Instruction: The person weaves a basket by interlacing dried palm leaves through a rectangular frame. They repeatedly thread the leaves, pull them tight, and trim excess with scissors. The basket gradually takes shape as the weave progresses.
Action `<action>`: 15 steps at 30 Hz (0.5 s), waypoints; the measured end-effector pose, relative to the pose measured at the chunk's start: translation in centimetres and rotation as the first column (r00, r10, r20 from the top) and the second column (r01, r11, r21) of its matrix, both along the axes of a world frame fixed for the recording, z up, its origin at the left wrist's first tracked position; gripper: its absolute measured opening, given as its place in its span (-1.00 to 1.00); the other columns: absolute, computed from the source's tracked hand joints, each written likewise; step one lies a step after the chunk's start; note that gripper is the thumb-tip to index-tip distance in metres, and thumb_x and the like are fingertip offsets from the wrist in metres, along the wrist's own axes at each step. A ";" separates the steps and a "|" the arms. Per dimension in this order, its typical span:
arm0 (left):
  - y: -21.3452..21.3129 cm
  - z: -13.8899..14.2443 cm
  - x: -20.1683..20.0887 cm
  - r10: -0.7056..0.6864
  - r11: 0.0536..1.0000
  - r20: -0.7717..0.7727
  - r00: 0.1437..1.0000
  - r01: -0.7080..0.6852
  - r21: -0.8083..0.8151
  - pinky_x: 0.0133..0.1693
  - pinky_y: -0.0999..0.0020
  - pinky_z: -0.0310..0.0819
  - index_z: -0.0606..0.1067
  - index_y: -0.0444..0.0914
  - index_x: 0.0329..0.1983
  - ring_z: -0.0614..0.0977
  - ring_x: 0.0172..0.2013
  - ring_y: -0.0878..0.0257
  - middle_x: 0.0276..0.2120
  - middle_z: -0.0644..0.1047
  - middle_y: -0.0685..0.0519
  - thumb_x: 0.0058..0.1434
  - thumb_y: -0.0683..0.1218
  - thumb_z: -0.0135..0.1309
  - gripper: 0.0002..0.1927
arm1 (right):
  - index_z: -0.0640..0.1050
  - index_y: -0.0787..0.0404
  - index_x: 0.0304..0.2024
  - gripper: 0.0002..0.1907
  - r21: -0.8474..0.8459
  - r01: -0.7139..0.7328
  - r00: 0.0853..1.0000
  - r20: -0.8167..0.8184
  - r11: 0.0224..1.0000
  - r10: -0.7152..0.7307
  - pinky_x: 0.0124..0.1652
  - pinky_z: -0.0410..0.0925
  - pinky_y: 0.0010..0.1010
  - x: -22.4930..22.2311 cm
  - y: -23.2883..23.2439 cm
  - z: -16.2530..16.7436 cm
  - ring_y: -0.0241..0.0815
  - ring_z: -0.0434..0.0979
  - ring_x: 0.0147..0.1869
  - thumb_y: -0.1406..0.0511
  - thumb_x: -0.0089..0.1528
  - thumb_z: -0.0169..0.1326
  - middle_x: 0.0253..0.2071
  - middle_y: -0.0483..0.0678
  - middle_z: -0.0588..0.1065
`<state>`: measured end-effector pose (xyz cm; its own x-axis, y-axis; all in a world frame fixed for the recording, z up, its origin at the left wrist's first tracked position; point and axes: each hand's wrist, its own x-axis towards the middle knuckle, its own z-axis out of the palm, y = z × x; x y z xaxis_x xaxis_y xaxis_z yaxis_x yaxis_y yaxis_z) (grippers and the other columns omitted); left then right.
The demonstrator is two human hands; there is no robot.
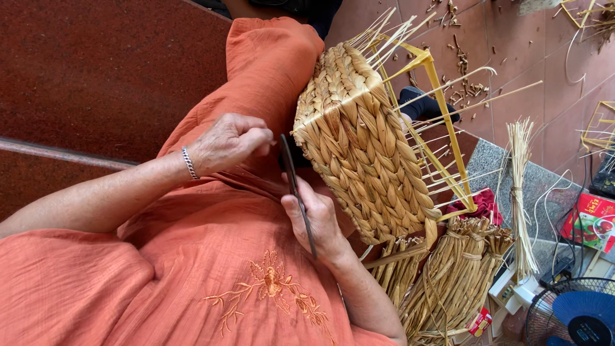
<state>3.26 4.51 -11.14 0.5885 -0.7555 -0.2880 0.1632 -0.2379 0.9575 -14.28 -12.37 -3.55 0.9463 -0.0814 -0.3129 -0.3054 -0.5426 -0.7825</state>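
A half-woven straw basket (365, 154) on a yellow wire frame (442, 96) rests tilted on my lap, with bare thin spokes sticking out at its far side. My left hand (224, 144), a silver bracelet at its wrist, has its fingertips pinched together beside the basket's near corner; what they pinch is hidden. My right hand (320, 221) lies under the basket's lower edge and grips a long, dark, slender tool (293, 182) whose tip points up at that same corner. I wear an orange embroidered garment (211, 256).
Bundles of dried flat straw (448, 282) lean at the lower right, next to a tied sheaf of thin reeds (520, 192). A blue fan (576, 314), a red packet (592, 218) and a red cloth (483, 205) lie nearby. Straw scraps (464, 70) litter the tiled floor.
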 end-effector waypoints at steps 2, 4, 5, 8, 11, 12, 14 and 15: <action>0.6 0.0 0.3 -0.080 0.971 0.260 0.962 0.016 0.240 -0.29 0.24 0.44 0.52 -0.37 -0.41 0.54 -0.45 0.25 -0.50 0.53 -0.05 0.42 -0.08 0.09 -0.69 | 0.40 0.40 0.34 -0.30 0.029 -0.069 0.994 0.081 0.997 0.067 -0.34 0.34 -0.50 -0.9 -0.8 0.9 -0.41 0.41 -0.38 -0.08 0.49 -0.05 -0.39 -0.18 0.42; 0.8 0.2 0.5 0.038 0.991 0.612 0.790 -0.106 0.076 -0.28 0.20 0.47 0.52 -0.35 -0.33 0.56 -0.37 0.13 -0.43 0.55 -0.08 0.27 -0.06 0.19 -0.77 | 0.30 0.41 0.40 -0.11 0.259 -0.002 0.998 -0.058 0.966 0.018 -0.42 0.25 -0.57 -1.8 -1.8 2.1 -0.45 0.31 -0.41 -0.20 0.36 -0.07 -0.38 -0.21 0.34; 0.8 0.4 0.5 0.109 0.990 0.747 0.656 -0.142 -0.020 -0.28 0.18 0.48 0.52 -0.34 -0.28 0.57 -0.33 0.07 -0.39 0.57 -0.10 0.19 -0.06 0.24 -0.76 | 0.26 0.41 0.43 -0.01 0.367 0.042 0.991 -0.133 0.929 0.008 -0.46 0.20 -0.60 -2.1 -2.3 2.5 -0.46 0.26 -0.43 -0.26 0.30 -0.09 -0.38 -0.23 0.30; -0.2 1.0 -0.4 0.079 0.996 0.231 0.970 -0.086 0.021 -0.46 0.43 0.46 0.57 -0.27 -0.31 0.54 -0.53 0.41 -0.53 0.57 0.13 0.26 0.00 0.24 -0.77 | 0.27 0.40 0.44 0.12 0.522 0.170 0.969 -0.244 0.836 -0.045 -0.36 0.24 -0.62 -2.6 -3.0 3.4 -0.47 0.28 -0.34 -0.37 0.23 -0.14 -0.31 -0.25 0.33; -2.2 1.1 -1.6 0.087 0.992 -0.122 0.989 -0.098 -0.083 -0.50 0.56 0.33 0.59 -0.27 -0.31 0.41 -0.52 0.53 -0.52 0.53 0.24 0.26 0.00 0.27 -0.76 | 0.28 0.41 0.41 0.15 0.481 0.254 0.942 -0.321 0.839 -0.101 -0.40 0.24 -0.61 -2.7 -3.4 3.7 -0.47 0.28 -0.39 -0.40 0.16 -0.13 -0.34 -0.22 0.33; -2.7 1.0 -1.8 0.110 0.987 -0.172 0.979 -0.128 -0.096 -0.50 0.59 0.32 0.58 -0.28 -0.31 0.40 -0.52 0.55 -0.51 0.52 0.26 0.26 -0.01 0.27 -0.77 | 0.29 0.40 0.40 0.14 0.464 0.247 0.943 -0.316 0.851 -0.101 -0.40 0.23 -0.62 -2.7 -3.5 3.8 -0.47 0.27 -0.40 -0.39 0.17 -0.14 -0.35 -0.22 0.33; -3.5 0.5 -2.3 0.148 0.975 -0.271 0.951 -0.186 -0.120 -0.49 0.64 0.30 0.57 -0.28 -0.30 0.39 -0.50 0.59 -0.50 0.50 0.28 0.27 -0.03 0.27 -0.78 | 0.30 0.40 0.40 0.13 0.428 0.237 0.946 -0.308 0.872 -0.106 -0.40 0.23 -0.62 -2.8 -3.8 4.1 -0.47 0.26 -0.41 -0.39 0.19 -0.15 -0.36 -0.22 0.33; -3.7 0.2 -2.5 0.152 0.972 -0.283 0.947 -0.196 -0.133 -0.48 0.64 0.31 0.57 -0.28 -0.29 0.40 -0.50 0.59 -0.50 0.51 0.28 0.28 -0.04 0.26 -0.79 | 0.31 0.40 0.39 0.12 0.423 0.219 0.949 -0.301 0.879 -0.091 -0.40 0.23 -0.63 -2.8 -4.1 4.3 -0.48 0.26 -0.41 -0.38 0.20 -0.15 -0.36 -0.23 0.33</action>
<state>0.79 0.76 -10.93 0.6316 -0.6970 -0.3396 0.4452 -0.0327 0.8948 -17.05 -16.46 0.71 0.8099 -0.0118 -0.5864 -0.5852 -0.0834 -0.8066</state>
